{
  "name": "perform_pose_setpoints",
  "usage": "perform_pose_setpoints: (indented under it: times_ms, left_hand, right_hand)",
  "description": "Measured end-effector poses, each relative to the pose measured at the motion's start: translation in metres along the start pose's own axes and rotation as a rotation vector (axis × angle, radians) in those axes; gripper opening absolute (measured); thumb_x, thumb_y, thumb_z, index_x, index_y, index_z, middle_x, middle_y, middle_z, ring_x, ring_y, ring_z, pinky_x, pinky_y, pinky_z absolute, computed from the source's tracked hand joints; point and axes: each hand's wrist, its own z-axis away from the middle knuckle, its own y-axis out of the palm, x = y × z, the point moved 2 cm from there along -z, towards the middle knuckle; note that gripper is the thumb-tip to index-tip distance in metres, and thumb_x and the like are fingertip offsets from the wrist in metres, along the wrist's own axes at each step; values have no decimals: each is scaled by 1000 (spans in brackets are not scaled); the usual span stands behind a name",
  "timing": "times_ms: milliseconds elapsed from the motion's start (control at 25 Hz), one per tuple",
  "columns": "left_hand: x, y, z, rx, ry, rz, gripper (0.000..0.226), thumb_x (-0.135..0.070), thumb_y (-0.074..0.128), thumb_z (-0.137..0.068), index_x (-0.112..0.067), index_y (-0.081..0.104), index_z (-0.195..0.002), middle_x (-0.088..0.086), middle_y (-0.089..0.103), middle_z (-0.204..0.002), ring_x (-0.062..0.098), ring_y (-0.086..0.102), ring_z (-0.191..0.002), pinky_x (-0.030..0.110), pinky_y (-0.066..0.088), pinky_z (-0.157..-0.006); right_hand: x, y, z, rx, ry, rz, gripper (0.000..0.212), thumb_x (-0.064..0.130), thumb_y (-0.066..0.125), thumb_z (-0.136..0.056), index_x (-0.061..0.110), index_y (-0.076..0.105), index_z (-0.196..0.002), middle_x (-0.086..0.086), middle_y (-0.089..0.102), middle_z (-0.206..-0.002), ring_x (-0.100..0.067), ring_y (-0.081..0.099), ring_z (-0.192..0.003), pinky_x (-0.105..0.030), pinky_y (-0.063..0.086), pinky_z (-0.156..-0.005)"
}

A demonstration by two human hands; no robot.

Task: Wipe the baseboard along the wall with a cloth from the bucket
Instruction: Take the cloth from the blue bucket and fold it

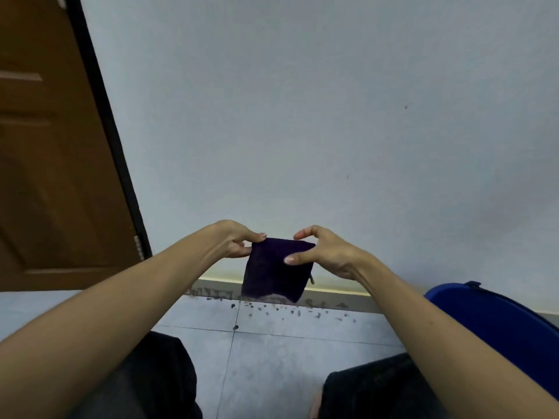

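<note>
A dark purple cloth (276, 269), folded into a rough square, hangs in the air in front of the wall. My left hand (234, 241) pinches its upper left corner. My right hand (325, 252) grips its upper right edge, thumb across the front. Below and behind the cloth runs the grey baseboard (332, 300), marked with dark smudges, with a yellowish strip along its top. Part of the baseboard is hidden by the cloth. The blue bucket (496, 322) stands at the right, partly behind my right forearm.
A brown door (51, 164) with a dark frame fills the left side. The pale wall (302, 116) rises ahead. Dark specks lie on the tiled floor (272, 343) near the baseboard. My knees in dark trousers (157, 376) are at the bottom.
</note>
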Motion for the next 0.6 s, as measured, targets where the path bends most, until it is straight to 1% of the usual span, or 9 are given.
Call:
perform_pose_setpoints:
  times_ms: [80, 120, 160, 200, 280, 360, 480, 560, 600]
  left_hand:
    - [-2, 1, 2, 35, -3, -43, 40, 14, 58, -84, 8, 49, -122, 19, 48, -121, 22, 52, -101, 30, 50, -96]
    - [-3, 1, 3, 78, 40, -194, 36, 11, 61, -83, 5, 54, -117, 15, 54, -112, 18, 56, -98, 26, 54, -89]
    - [-2, 1, 5, 138, 99, -415, 37, 9, 66, -80, 3, 57, -116, 11, 58, -110, 16, 60, -97, 23, 56, -83]
    - [-1, -2, 5, 173, 166, -647, 45, 9, 70, -76, 0, 59, -119, 10, 61, -111, 17, 62, -99, 23, 55, -82]
    - [2, -14, 0, 151, 291, -1012, 57, 12, 75, -66, -10, 63, -117, 9, 61, -118, 25, 61, -106, 32, 52, -91]
    - [5, -22, -7, 137, 438, -1154, 50, 9, 74, -65, -13, 67, -109, 7, 66, -113, 25, 63, -101, 35, 54, -90]
    - [8, -26, -20, 89, 656, -1365, 35, -8, 70, -73, -19, 67, -107, -1, 70, -103, 3, 61, -80, 18, 48, -76]
    - [10, -34, -36, 53, 690, -1480, 31, -15, 62, -81, -20, 60, -112, 4, 71, -99, 3, 60, -72, 21, 49, -73]
    - [13, -40, -45, 43, 620, -1450, 29, -17, 57, -85, -21, 56, -114, 8, 72, -95, 6, 62, -67, 22, 51, -69]
  right_hand:
    - [-2, 11, -4, -12, -42, 358, 67, 19, 94, -55, 18, 57, -111, 1, 33, -125, -21, 52, -106, -28, 51, -84]
    - [-1, 14, -7, -37, -110, 497, 60, 17, 91, -59, 17, 58, -109, 1, 36, -122, -21, 52, -103, -27, 50, -80]
    - [3, 16, -10, -65, -188, 601, 49, 17, 86, -64, 16, 59, -105, -1, 47, -117, -22, 56, -97, -27, 51, -75]
    - [7, 16, -12, -82, -241, 669, 37, 18, 80, -70, 17, 60, -101, -2, 59, -108, -22, 61, -90, -29, 53, -71]
    - [11, 13, -16, -82, -257, 781, 22, 24, 66, -77, 21, 59, -98, -1, 67, -92, -20, 64, -71, -36, 56, -66]
    - [10, 9, -22, -35, -235, 909, 16, 29, 61, -80, 24, 58, -95, 2, 65, -87, -18, 61, -71, -38, 55, -68]
    - [5, 10, -30, 74, -221, 881, 16, 31, 65, -85, 20, 57, -93, 0, 63, -89, -22, 58, -84, -33, 49, -70]
    - [1, 13, -37, 111, -169, 696, 18, 29, 66, -86, 17, 57, -95, -4, 65, -90, -20, 61, -75, -28, 49, -61]
    - [-2, 18, -42, 118, -144, 600, 17, 27, 66, -86, 16, 56, -95, -5, 65, -87, -18, 61, -67, -27, 49, -55]
